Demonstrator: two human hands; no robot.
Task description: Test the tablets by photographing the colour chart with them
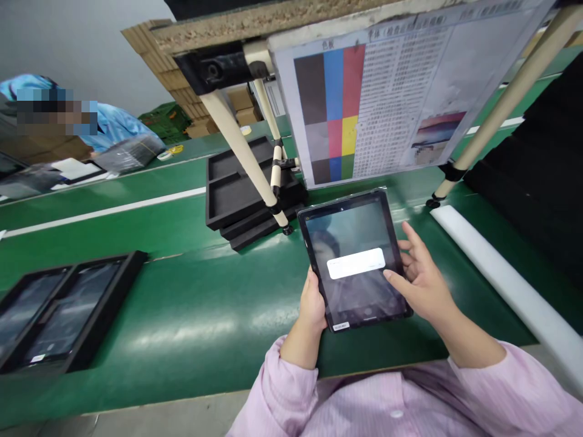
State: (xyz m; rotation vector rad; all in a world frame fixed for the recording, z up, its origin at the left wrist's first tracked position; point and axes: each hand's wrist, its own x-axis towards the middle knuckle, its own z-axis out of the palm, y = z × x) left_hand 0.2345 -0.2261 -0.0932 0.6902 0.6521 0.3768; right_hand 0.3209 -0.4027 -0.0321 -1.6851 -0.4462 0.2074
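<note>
A black tablet (355, 258) is held above the green belt (191, 315), its screen lit with a white dialog box across the middle. My left hand (312, 303) grips the tablet's lower left edge, fingers wrapped behind it. My right hand (421, 279) is at the tablet's right side, fingers spread, the thumb tip touching the screen just right of the dialog box. Both sleeves are pink.
A colour test chart (392, 91) hangs on cream tube legs (241, 152) right behind the tablet. Stacked black foam trays (237, 194) sit behind-left. A black tray with tablets (54, 309) lies at left. A white foam strip (505, 279) runs at right. Another person in blue (104, 121) is far left.
</note>
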